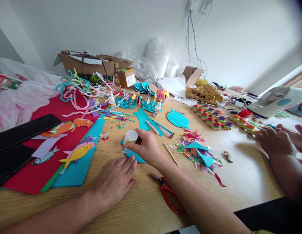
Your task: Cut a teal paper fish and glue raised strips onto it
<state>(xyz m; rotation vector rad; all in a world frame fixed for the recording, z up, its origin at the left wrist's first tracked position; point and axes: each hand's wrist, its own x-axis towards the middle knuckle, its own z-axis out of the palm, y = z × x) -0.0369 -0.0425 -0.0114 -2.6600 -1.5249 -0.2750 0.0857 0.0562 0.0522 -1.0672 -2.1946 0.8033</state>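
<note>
Near the middle of the desk (151, 201), toward its near edge, the person's right hand (147, 146) curls round a small whitish tub (130, 137), thumb on the near side and fingers behind. The tub is over a blue paper piece (139, 159), partly hidden by the hand; I can't make out whether its base rests on the paper. The left hand (116, 177) lies palm down on the wood, fingers stretched out and grasping nothing I can see, its fingertips right at the paper's near side.

Closer to the near edge, red-handled scissors (166, 195) lie partly under the right forearm, and a thin wooden stick (170, 155) lies just past that arm. Farther right there's a heap of coloured paper scraps (198, 148).

Over toward the desk's left end, a yellow paper fish (76, 155) sits across red and blue sheets (79, 172), near two dark flat objects (26, 131). A white glue bottle (156, 110) stands farther back, and cardboard boxes (85, 66) line the far edge by the wall. At the right end, another person's hands (272, 143) are beside painted egg-carton pieces (248, 123), with a white appliance (275, 102) behind them.
</note>
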